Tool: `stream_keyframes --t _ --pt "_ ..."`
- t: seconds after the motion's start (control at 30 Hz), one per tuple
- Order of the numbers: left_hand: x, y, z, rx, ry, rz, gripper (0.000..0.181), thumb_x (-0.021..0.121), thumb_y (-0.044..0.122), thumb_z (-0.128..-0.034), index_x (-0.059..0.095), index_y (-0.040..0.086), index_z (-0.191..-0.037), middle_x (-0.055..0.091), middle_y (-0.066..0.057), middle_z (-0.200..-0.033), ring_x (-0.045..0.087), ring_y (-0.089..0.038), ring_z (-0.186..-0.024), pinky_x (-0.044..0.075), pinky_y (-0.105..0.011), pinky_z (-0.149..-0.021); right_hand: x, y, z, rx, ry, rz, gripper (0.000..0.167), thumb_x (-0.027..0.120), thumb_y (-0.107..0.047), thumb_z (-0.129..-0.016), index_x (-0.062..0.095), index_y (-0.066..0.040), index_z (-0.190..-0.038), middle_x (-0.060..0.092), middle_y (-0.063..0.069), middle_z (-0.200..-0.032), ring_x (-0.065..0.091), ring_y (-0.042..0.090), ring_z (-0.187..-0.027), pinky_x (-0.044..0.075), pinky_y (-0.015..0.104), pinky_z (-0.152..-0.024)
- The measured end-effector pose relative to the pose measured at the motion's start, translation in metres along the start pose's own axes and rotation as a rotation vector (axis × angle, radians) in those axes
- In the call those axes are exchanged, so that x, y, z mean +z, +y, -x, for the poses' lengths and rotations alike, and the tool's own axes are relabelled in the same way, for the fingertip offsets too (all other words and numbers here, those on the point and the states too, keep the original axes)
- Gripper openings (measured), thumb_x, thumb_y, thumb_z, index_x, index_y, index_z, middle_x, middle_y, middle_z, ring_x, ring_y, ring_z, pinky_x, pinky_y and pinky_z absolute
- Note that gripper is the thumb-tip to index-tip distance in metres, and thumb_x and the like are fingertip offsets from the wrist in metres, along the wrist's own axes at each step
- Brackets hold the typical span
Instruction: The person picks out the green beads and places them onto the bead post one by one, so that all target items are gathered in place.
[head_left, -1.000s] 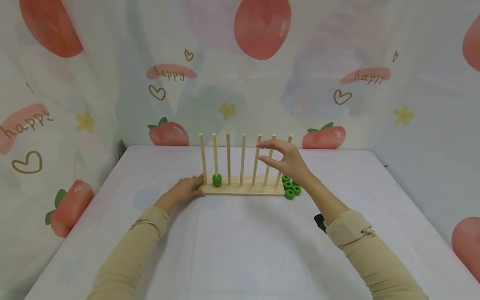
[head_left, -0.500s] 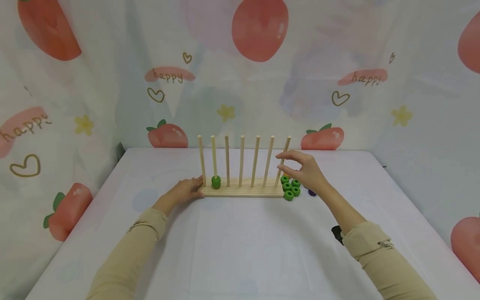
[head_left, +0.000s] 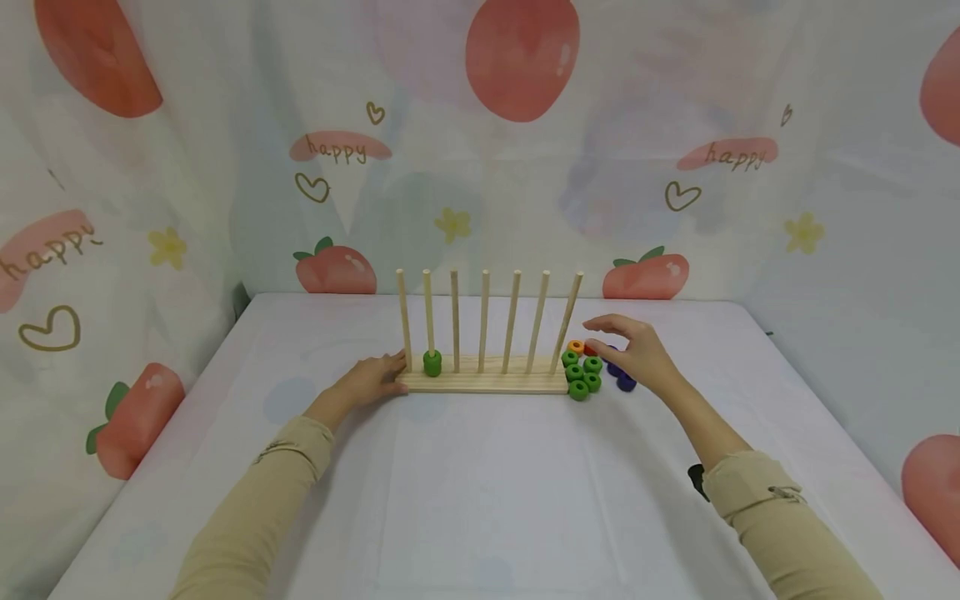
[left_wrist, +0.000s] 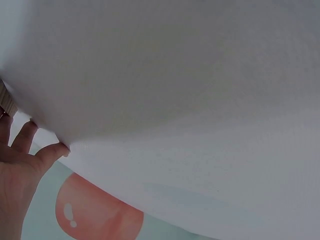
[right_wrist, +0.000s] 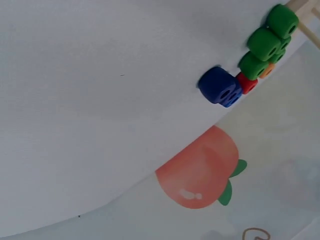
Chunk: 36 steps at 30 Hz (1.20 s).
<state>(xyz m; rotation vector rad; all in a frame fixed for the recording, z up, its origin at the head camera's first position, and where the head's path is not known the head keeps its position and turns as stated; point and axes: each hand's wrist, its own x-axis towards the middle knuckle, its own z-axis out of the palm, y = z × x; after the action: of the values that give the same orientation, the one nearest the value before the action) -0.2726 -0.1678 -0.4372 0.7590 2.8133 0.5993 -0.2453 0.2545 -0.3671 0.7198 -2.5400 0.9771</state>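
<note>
A wooden peg stand [head_left: 487, 387] with several upright rods stands mid-table. On its second rod from the left sits green beadwork [head_left: 432, 364]; whether it is one bead or two stacked I cannot tell. My left hand [head_left: 369, 380] holds the stand's left end, thumb toward the front, fingers behind; some fingertips touch the cloth in the left wrist view. Past the right end, my right hand [head_left: 637, 354] hovers with thumb and forefinger apart and nothing between them. Beneath and beside it lie green beads [head_left: 575, 372], an orange bead [head_left: 576, 346], a red bead [right_wrist: 246, 83] and dark blue beads [head_left: 626, 382].
A white cloth [head_left: 487, 483] covers the table, and a patterned curtain [head_left: 495, 192] with printed fruit hangs behind and at the sides. The rods stand tall between my hands. A black wrist strap [head_left: 697, 482] shows at my right cuff.
My right hand has moved right and down, from in front of the rods to above the loose beads, uncovering the orange, red and blue ones. My left hand has stayed on the stand.
</note>
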Motion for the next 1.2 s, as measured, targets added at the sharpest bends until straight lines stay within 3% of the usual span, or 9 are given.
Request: stream_keyframes --t 0.37,0.63,0.87,1.2 --pt "0.002 -0.001 0.004 -0.004 0.003 0.024 0.063 0.063 0.030 -0.0889 0.041 -0.001 -0.140 0.034 -0.020 -0.147 0.035 -0.048 -0.132 0.023 -0.072 -0.102 0.007 0.023 0.012 0.158 -0.082 0.038 0.030 0.066 -0.003 -0.086 0.061 0.007 -0.114 0.065 0.026 -0.112 0.059 0.042 -0.108 0.047 0.055 -0.093" --pt "-0.001 0.001 0.006 -0.004 0.021 0.006 0.062 0.063 0.028 -0.0892 0.041 -0.001 -0.139 0.035 -0.021 -0.147 0.035 -0.048 -0.131 0.024 -0.073 -0.101 0.011 0.033 0.013 0.186 -0.131 0.105 0.030 0.066 -0.003 -0.086 0.060 0.009 -0.113 0.064 0.028 -0.111 0.058 0.045 -0.108 0.046 0.057 -0.093" --pt "-0.001 0.001 0.002 0.004 0.013 0.039 0.062 0.062 0.028 -0.0898 0.041 -0.001 -0.140 0.033 -0.021 -0.148 0.033 -0.048 -0.133 0.021 -0.072 -0.103 0.015 0.047 0.014 0.276 -0.219 0.174 0.033 0.064 -0.009 -0.089 0.059 0.008 -0.116 0.062 0.027 -0.117 0.054 0.043 -0.114 0.042 0.057 -0.098" --pt "0.002 -0.001 -0.001 -0.010 0.006 0.025 0.062 0.062 0.029 -0.0892 0.042 0.000 -0.140 0.032 -0.019 -0.148 0.033 -0.048 -0.133 0.021 -0.072 -0.103 0.021 0.054 0.012 0.266 -0.289 0.214 0.030 0.063 -0.002 -0.087 0.059 0.009 -0.115 0.060 0.029 -0.118 0.052 0.046 -0.116 0.041 0.058 -0.099"
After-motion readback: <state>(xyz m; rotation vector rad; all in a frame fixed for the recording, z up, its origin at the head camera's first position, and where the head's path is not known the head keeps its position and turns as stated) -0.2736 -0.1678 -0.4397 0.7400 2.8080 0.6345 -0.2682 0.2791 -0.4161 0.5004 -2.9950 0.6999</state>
